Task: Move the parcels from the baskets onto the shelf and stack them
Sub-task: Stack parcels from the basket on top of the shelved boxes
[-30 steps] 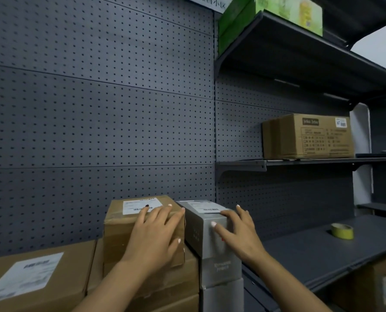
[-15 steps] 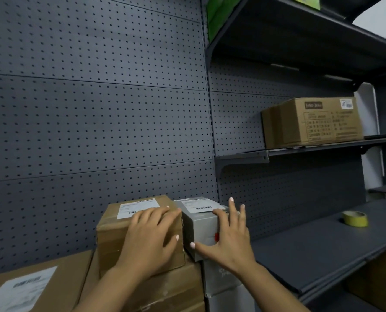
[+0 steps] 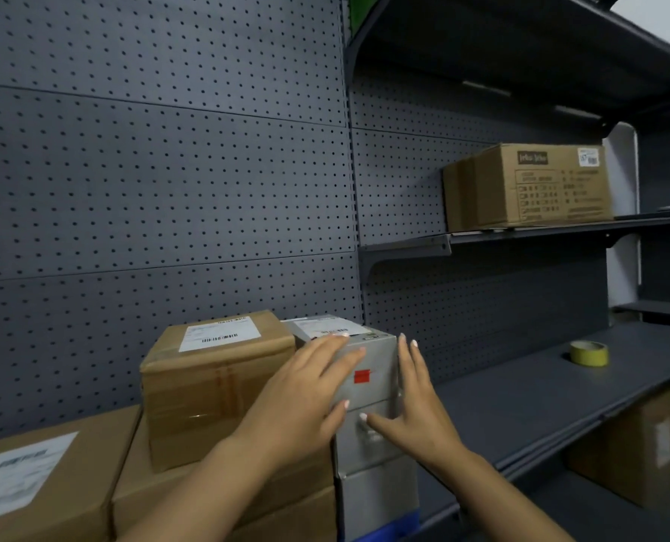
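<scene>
Both hands are bracketing the small grey parcel (image 3: 368, 361). The left hand (image 3: 306, 400) is lying flat on its front-left face, fingers straight and spread, fingertips reaching its top edge, thumb pointing down toward the seam below. The right hand (image 3: 415, 404) is pressing flat along its right side, fingers straight and close together pointing up, thumb stretching left across the front under the red sticker. Neither hand is curling round it; palms are just squeezing it between them. The parcel is sitting on top of a stack of grey boxes (image 3: 376, 498), its white label facing up. Just left of the grip, touching it, the brown parcel (image 3: 212, 381) is resting on a wider cardboard box (image 3: 224, 498). Both forearms are coming in from the bottom edge, angling up toward the pegboard back panel (image 3: 161, 181). Well right of the grip a tape roll (image 3: 588, 353) is lying on the dark shelf (image 3: 560, 397).
</scene>
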`<state>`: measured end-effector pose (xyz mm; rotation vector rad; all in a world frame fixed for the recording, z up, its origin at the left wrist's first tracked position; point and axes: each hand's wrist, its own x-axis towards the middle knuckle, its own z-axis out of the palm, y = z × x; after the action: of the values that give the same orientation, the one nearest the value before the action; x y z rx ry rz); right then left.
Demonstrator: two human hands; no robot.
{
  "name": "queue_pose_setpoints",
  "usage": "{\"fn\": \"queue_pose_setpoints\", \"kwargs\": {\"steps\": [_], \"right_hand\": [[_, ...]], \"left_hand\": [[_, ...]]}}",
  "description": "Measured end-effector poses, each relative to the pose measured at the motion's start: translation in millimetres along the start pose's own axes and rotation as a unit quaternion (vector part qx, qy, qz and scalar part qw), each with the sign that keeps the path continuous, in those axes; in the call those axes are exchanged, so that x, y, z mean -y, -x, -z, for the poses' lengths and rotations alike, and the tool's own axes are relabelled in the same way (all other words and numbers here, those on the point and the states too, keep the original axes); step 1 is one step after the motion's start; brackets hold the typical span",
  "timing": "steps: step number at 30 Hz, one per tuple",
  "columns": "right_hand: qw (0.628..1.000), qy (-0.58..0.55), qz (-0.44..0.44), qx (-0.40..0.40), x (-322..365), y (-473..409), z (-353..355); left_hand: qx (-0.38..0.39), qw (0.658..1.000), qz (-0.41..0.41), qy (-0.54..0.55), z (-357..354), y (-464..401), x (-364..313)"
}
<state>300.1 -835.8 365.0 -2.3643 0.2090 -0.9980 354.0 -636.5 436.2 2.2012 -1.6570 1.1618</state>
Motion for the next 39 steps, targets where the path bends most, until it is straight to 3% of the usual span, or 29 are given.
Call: {"fn": "queue_pose_setpoints", "kwargs": {"steps": [2, 6, 11, 39], "right_hand": [[1.0, -0.02, -0.02, 0.011, -8.1, 4.2, 1.9], [0.996, -0.033, -0.065, 0.05, -19.1, 9.4, 1.9], [0.993, -0.047, -0.081, 0.067, -26.1, 9.0, -5.3], [0.989, -0.086, -0.101, 0.064, -29.4, 10.0, -11.6]], "left_hand": [[0.018, 1.0, 0.021, 0.0, -5.1, -9.1, -10.9], [0.073, 0.98, 0.091, -0.163, -14.7, -24.1, -15.3], [0.122, 0.967, 0.126, -0.183, -22.3, -31.6, -17.4], [0.114, 0.989, 0.092, 0.002, -25.7, -31.7, -4.6]]}}
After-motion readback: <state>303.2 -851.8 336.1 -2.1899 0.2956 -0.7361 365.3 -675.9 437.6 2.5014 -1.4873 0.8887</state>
